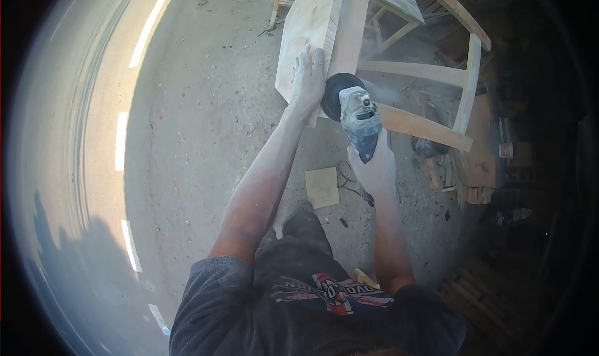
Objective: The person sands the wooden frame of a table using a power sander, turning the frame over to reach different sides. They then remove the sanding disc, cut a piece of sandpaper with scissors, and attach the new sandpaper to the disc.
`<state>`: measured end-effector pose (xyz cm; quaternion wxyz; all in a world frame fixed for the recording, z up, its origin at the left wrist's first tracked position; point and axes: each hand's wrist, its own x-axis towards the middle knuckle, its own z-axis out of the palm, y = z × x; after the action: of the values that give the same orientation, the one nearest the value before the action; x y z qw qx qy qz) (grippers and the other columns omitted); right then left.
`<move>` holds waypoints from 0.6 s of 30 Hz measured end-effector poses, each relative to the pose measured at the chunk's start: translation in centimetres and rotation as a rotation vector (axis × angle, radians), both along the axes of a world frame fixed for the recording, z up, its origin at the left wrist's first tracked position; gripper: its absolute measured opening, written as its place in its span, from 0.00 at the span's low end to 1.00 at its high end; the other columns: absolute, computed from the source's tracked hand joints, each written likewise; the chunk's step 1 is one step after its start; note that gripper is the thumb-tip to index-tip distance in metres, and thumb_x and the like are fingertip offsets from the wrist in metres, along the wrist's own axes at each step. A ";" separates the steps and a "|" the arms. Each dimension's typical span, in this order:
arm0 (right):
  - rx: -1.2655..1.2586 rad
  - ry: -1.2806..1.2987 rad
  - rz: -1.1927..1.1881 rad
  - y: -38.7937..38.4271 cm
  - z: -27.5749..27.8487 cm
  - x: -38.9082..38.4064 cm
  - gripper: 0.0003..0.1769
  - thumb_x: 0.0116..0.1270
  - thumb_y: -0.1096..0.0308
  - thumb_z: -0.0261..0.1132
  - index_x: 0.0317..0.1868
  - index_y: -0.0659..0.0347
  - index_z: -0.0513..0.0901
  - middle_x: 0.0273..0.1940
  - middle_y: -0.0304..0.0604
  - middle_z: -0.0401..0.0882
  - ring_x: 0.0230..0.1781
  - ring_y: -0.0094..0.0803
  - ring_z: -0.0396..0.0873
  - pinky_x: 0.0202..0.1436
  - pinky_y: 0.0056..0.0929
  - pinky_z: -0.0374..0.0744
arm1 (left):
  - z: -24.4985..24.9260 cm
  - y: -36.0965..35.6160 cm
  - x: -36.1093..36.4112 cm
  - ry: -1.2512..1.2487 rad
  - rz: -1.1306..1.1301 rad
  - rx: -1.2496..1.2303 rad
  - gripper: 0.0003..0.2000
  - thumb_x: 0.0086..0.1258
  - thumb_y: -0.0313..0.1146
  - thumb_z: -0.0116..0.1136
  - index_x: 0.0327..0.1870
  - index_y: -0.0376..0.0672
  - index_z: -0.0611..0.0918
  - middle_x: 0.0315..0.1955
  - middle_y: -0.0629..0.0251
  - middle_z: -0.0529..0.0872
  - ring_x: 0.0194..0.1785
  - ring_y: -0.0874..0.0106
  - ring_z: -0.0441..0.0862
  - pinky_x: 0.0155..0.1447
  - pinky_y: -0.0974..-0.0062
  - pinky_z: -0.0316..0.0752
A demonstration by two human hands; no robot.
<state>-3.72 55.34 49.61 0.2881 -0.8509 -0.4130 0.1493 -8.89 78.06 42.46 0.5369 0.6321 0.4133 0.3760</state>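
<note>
Head view: left hand [306, 84] lies flat on a pale wooden panel [302, 34], fingers extended, not clamped; right hand [376, 169], well apart, wraps the rear of an angle grinder [360, 120]. Grinder's black disc [334, 100] sits at the near end of a wooden rail [352, 28], right beside the left hand. Looks like mid-sanding; haze reads as dust. Next move probably calls for light, even passes, fingers clear of the disc. Around: square board [322, 187] and dark cord [367, 197] on the ground. Wooden crossbar [424, 126] crowds the grinder's right side.
</note>
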 end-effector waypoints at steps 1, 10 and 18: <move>-0.024 -0.018 0.023 -0.3 -0.1 -0.1 0.31 0.64 0.61 0.74 0.62 0.66 0.72 0.49 0.63 0.86 0.51 0.62 0.85 0.53 0.53 0.82 | 0.0 0.2 0.2 -0.011 -0.002 -0.007 0.38 0.86 0.59 0.36 0.80 0.29 0.60 0.76 0.33 0.64 0.81 0.42 0.59 0.83 0.52 0.54; -0.110 -0.016 -0.016 -0.7 -0.4 -0.1 0.35 0.63 0.60 0.74 0.66 0.64 0.71 0.51 0.63 0.85 0.53 0.61 0.85 0.55 0.52 0.82 | 0.1 2.8 2.2 0.008 0.033 0.033 0.35 0.87 0.57 0.37 0.78 0.32 0.64 0.74 0.37 0.68 0.78 0.44 0.64 0.80 0.52 0.60; -0.016 -0.021 -0.009 0.4 0.0 0.7 0.34 0.63 0.61 0.74 0.65 0.65 0.72 0.49 0.62 0.87 0.53 0.61 0.85 0.55 0.52 0.82 | -0.1 0.1 -0.4 0.005 0.025 0.052 0.35 0.88 0.56 0.37 0.79 0.31 0.62 0.75 0.36 0.65 0.80 0.45 0.63 0.81 0.54 0.59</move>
<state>-3.01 55.78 49.62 0.2775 -0.8567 -0.4108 0.1422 -9.28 78.21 42.33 0.5146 0.6416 0.4125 0.3916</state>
